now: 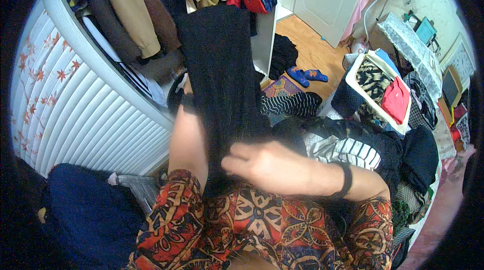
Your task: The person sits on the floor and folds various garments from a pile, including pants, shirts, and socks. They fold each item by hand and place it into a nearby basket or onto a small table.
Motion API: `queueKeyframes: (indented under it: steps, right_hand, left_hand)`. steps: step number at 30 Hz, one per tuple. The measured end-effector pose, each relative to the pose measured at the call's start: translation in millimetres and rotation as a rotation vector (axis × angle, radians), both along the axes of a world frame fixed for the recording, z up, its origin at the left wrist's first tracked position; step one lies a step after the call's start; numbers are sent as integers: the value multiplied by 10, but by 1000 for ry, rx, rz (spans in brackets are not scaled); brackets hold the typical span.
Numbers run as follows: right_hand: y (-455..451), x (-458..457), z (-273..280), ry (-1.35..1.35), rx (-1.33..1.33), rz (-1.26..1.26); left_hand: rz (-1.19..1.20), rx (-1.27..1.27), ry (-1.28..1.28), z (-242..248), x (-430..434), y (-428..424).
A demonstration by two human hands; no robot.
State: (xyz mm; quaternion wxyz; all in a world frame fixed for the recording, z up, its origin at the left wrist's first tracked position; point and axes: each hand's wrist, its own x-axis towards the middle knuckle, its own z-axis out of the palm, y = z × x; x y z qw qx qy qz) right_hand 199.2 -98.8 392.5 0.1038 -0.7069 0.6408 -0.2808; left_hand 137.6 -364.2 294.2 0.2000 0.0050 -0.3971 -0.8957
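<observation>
A long black cloth garment point(221, 69) is spread upright in front of my chest. My left forearm reaches up along its left side, and my left hand point(187, 85) is mostly hidden behind the cloth, so its grip does not show. My right hand point(257, 166) lies across the lower part of the garment with curled fingers, blurred; whether they pinch the cloth is unclear. Just right of the garment, a black-and-white striped cloth point(293, 103) and a white striped garment point(357, 152) lie among dark clothes.
Clothes such as a tan sleeve point(132, 12) hang in an open wardrobe at upper left, beside a white louvred door point(94, 118). A cream bin point(351, 77) of folded clothes stands right. Blue slippers point(307, 76) lie on the wooden floor near a white door point(321, 1).
</observation>
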Motion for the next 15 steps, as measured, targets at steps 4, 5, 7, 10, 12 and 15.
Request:
queueKeyframes:
  steps: [4, 5, 7, 10, 12, 15]
  right_hand:
    - [-77, 103, -243, -85, 134, 48]
    - [-80, 105, -284, -128, 87, 62]
    - [-84, 120, -359, -201, 124, 88]
    - [-95, 137, -505, -319, 4, 104]
    - [-139, 164, -665, -381, 64, 117]
    - [-293, 238, -1008, -467, 69, 204]
  left_hand:
    - [-107, 135, -21, -480, 288, 156]
    - [-128, 154, -31, -599, 380, 217]
    - [-166, 203, -58, -805, 598, 319]
    - [-189, 255, -92, -1034, 952, 463]
    - [-174, 272, -91, -1113, 1134, 487]
    - [-131, 294, -42, -1121, 1264, 367]
